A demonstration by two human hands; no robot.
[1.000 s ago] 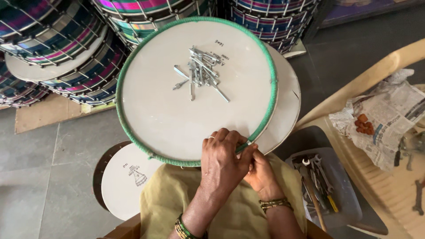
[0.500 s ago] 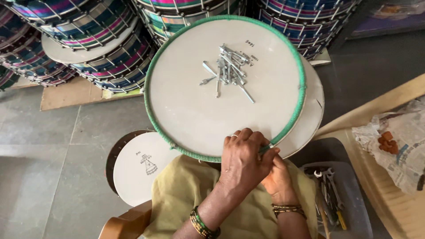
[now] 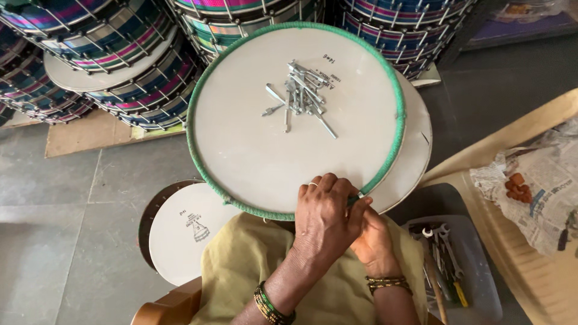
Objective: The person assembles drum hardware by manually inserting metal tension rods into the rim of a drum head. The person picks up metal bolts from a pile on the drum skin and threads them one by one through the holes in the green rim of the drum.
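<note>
Work in hand: both hands are at the near rim of a round drum head (image 3: pixel 253 150), a pale skin ringed by a green wound hoop (image 3: pixel 394 150) and resting on the person's lap over a yellow cloth (image 3: pixel 253 265).
Left hand (image 3: pixel 325 219): lies over the near edge, fingers curled onto the hoop; its grip looks closed on the rim, though what sits under the fingertips is hidden.
Right hand (image 3: pixel 373 241): tucked beneath and just beside the left, pressed to the same spot from below; I cannot tell whether its grip is closed on anything.
Loose hardware: a heap of metal bolts (image 3: pixel 301 93) lies on the skin toward the far edge, well apart from the hands.
Doing it well: keep the drum head level, since a tilt would likely send the bolts sliding; work the hoop with both hands opposed so the rim does not twist.
Nearby: a second pale disc (image 3: pixel 189 232) by the near left of the lap, a tray of spanners (image 3: pixel 448 259) to the right, stacked striped drums (image 3: pixel 120 66) beyond.
</note>
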